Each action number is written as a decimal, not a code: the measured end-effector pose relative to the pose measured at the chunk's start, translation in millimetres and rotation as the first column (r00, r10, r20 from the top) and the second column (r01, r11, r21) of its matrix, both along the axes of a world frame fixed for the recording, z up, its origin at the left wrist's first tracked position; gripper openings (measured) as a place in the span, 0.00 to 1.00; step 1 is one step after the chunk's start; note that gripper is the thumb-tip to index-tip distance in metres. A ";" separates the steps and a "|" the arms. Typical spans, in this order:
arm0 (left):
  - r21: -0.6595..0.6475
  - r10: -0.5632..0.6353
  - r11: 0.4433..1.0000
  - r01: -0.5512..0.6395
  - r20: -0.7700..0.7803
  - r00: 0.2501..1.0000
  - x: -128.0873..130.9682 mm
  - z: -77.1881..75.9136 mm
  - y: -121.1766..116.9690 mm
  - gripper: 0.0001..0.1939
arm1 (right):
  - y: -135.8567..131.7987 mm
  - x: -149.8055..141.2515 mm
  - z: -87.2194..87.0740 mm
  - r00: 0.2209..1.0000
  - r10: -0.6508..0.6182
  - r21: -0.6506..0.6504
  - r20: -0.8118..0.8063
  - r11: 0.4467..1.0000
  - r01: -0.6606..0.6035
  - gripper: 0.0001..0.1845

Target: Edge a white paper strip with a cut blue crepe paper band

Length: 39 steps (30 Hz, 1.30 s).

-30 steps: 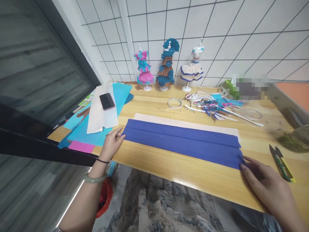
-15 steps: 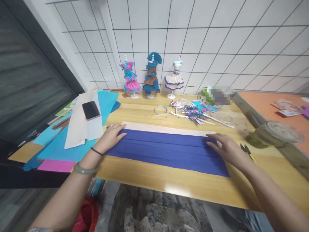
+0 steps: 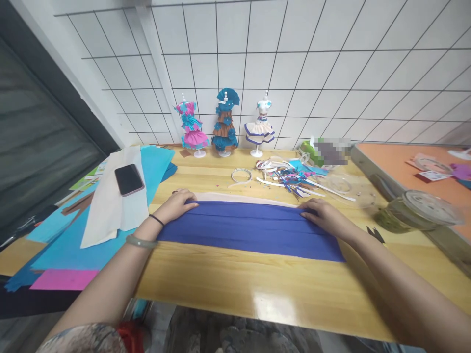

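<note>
A long blue sheet of crepe paper [image 3: 243,228] lies across the table before me, with lengthwise creases. Along its far edge shows a narrow cream strip of paper [image 3: 235,198], partly covered by the blue. My left hand [image 3: 179,203] pinches the far edge near its left end, thumb on the blue and fingers at the cream strip. At the right end of that edge my right hand [image 3: 322,215] pinches the paper between thumb and fingers. The fingertips partly hide the corners.
Three small dress forms in paper dresses [image 3: 225,127] stand by the tiled wall. Paper scraps [image 3: 294,176], a ring of tape [image 3: 242,175] and scissors [image 3: 375,234] lie beyond and right. A phone [image 3: 129,179] rests on stacked paper sheets [image 3: 110,211] at left. A clear container [image 3: 415,211] stands right.
Both hands have closed on the far edge and come closer together. The cream strip now shows narrower and slightly bowed. The whole view has shifted a little.
</note>
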<state>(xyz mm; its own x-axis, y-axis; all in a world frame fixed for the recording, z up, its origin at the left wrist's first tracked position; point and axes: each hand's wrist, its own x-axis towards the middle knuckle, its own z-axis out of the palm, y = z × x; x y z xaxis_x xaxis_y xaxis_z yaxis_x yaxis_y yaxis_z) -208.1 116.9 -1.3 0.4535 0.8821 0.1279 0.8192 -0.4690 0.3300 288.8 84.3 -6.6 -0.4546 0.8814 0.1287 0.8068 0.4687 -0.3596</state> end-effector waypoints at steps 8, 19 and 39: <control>0.151 0.025 0.988 -0.024 -0.005 1.000 4.1 4.8 1.6 0.12 | -1.5 -1.2 3.4 0.991 -0.069 0.278 0.118 0.960 0.034 0.17; 0.253 -0.162 0.952 0.174 -0.068 0.984 22.2 11.9 -110.5 0.16 | -128.3 10.2 -3.8 0.972 0.018 0.340 0.233 0.935 -0.099 0.18; 0.103 -0.384 0.909 0.405 -0.175 0.907 187.6 7.4 -110.8 0.10 | -121.2 10.8 -11.9 0.964 -0.110 0.195 -0.243 0.968 0.159 0.08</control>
<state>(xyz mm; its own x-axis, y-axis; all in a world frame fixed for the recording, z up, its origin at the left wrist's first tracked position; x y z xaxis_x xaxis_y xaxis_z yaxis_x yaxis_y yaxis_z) -20.5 6.1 6.0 0.7833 0.6064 0.1367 0.5923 -0.7949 0.1316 299.6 -37.0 -18.5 -0.2701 0.8737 0.4046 0.7752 0.4466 -0.4468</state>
